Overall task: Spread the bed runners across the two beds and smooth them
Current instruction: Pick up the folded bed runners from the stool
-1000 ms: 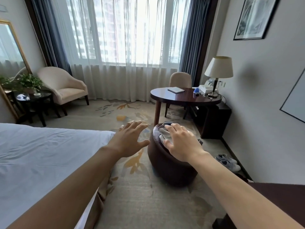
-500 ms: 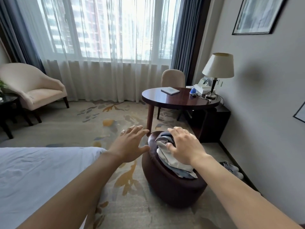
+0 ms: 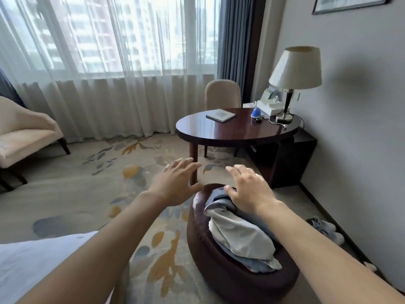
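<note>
The folded grey-blue and off-white fabric bed runners (image 3: 241, 235) lie heaped on the dark brown round upholstered ottoman (image 3: 223, 279), well apart from the white-sheeted bed (image 3: 32, 266) at lower left. Your right hand (image 3: 249, 191) hovers over the far end of the heap, fingers spread, thumb touching the cloth, gripping nothing. Your left hand (image 3: 175, 183) hangs beside the ottoman, fingers straight, empty. Step in hand, by my judgement: pickup, not yet made. Next, close both hands on the top runner and carry it to the bed.
</note>
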### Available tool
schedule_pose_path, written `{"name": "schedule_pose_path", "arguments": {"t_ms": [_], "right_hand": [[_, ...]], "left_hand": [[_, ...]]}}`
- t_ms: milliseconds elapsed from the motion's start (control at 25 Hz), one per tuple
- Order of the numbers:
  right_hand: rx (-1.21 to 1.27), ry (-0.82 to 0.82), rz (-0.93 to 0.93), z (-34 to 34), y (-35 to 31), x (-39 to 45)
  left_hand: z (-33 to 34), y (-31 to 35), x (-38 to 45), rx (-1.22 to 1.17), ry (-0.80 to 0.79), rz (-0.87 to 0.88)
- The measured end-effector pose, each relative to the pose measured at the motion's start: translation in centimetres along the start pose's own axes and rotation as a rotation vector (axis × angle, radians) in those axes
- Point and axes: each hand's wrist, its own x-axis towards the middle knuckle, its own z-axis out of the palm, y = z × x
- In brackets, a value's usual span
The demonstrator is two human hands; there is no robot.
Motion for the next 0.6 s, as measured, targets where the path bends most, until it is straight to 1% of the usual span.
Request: {"name": "schedule_pose_path", "arguments": {"t_ms": [160, 280, 520, 600], "right_hand": [[0.003, -0.019, 0.073, 1.6, 4.2, 5.8], [0.001, -0.049, 0.146, 3.8, 7.4, 9.5], [-0.005, -0.138, 0.384, 9.6, 14.6, 15.0], [-0.011, -0.186, 0.432, 11.7, 16.7, 15.5]], "left_hand": [[2.0, -1.0, 8.5, -0.06, -0.05, 0.045], [5.0, -1.6, 15.2, -0.069, -0.087, 0.109], [13.7, -2.4, 28.6, -0.112, -0.244, 0.259], [17.0, -2.6, 31.7, -0.14, -0.316, 0.266]]}}
